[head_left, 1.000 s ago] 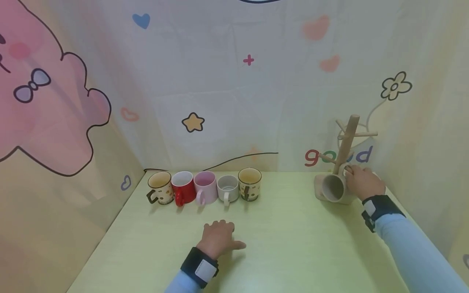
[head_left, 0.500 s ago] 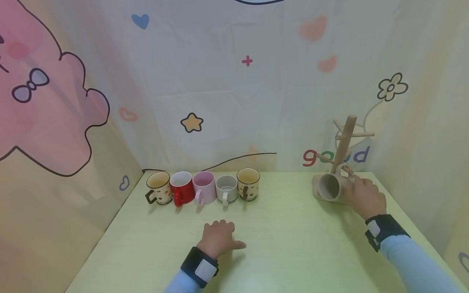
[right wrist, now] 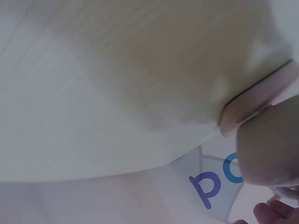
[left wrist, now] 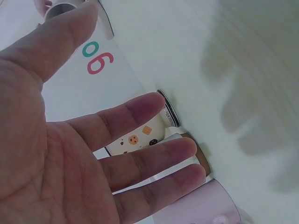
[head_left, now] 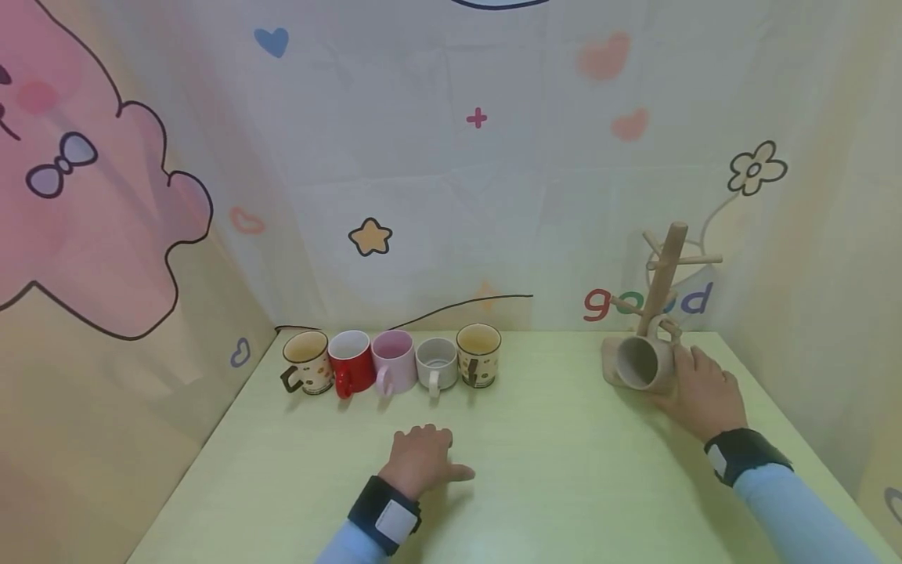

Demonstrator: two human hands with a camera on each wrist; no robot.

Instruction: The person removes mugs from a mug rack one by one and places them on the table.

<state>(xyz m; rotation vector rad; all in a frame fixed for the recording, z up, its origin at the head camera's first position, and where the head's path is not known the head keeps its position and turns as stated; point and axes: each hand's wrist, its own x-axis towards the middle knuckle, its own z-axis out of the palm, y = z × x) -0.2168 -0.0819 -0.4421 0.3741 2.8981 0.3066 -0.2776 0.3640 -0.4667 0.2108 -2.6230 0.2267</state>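
Note:
My right hand is at the right side of a pale, off-white mug, with the thumb under it and the fingers along its side. The mug hangs sideways by its handle on a low peg of a wooden mug tree, mouth facing left and forward. In the right wrist view, some fingertips show beside the handle end of the mug; the rest of the hand is out of view. My left hand holds nothing, fingers spread and slightly bent above the table.
A row of mugs stands at the back left: a cookie-print mug, a red mug, a pink mug, a short white mug and another cookie-print mug. A printed curtain backs the table.
My right hand has shifted from the mug's handle down to its side, and the mug has turned slightly on the peg. The left hand stays in place.

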